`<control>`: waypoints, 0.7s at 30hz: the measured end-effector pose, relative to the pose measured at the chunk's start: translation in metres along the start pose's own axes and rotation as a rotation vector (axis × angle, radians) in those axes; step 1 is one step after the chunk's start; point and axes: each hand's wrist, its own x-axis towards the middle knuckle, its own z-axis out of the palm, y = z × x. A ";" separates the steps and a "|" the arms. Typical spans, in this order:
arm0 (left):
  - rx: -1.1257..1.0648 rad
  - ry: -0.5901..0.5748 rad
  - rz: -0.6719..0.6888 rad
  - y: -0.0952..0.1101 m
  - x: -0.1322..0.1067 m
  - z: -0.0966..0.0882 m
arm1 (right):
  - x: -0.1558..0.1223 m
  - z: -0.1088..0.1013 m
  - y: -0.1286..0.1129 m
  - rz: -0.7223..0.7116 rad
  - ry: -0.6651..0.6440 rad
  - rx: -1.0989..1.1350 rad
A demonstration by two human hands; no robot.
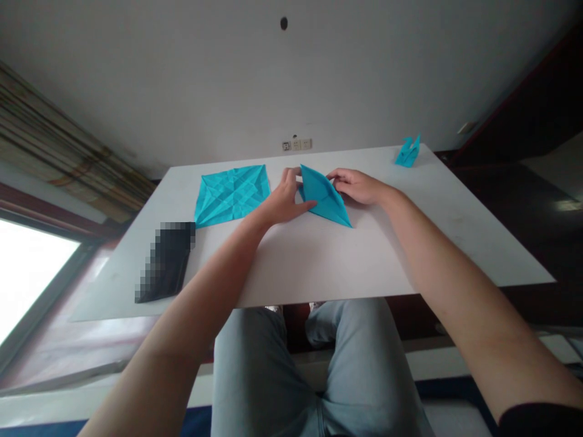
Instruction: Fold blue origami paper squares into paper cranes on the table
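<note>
A folded sheet of blue origami paper (324, 195) stands tilted over the middle of the white table, one corner pointing toward me. My left hand (288, 197) grips its left side, thumb across the front face and fingers behind. At the right edge, my right hand (357, 185) has its fingers curled onto the paper, with the fingertips partly hidden behind it. Left of my hands lies a second blue sheet (233, 193), spread out and covered with crease lines.
A folded blue paper figure (409, 152) stands at the table's back right corner. Near the left front lies a dark flat object (166, 264), partly pixelated. The white table (319, 267) reaches the wall, which has sockets (296, 145). My legs are under the front edge.
</note>
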 end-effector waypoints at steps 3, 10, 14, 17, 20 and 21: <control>0.144 0.041 -0.058 0.001 -0.001 -0.001 | -0.003 0.000 0.001 -0.034 -0.014 -0.105; 0.464 0.050 -0.310 0.021 -0.005 -0.008 | -0.005 0.002 0.001 -0.121 -0.011 -0.265; 0.486 0.049 -0.324 0.028 -0.004 -0.009 | -0.004 0.004 0.003 -0.192 -0.059 -0.363; 0.508 -0.005 -0.326 0.031 -0.004 -0.012 | -0.004 0.004 0.005 -0.187 -0.085 -0.425; 0.509 -0.054 -0.324 0.033 -0.004 -0.013 | -0.005 0.003 0.007 -0.158 -0.094 -0.458; 0.503 -0.059 -0.319 0.032 -0.004 -0.013 | -0.005 0.003 0.008 -0.151 -0.097 -0.463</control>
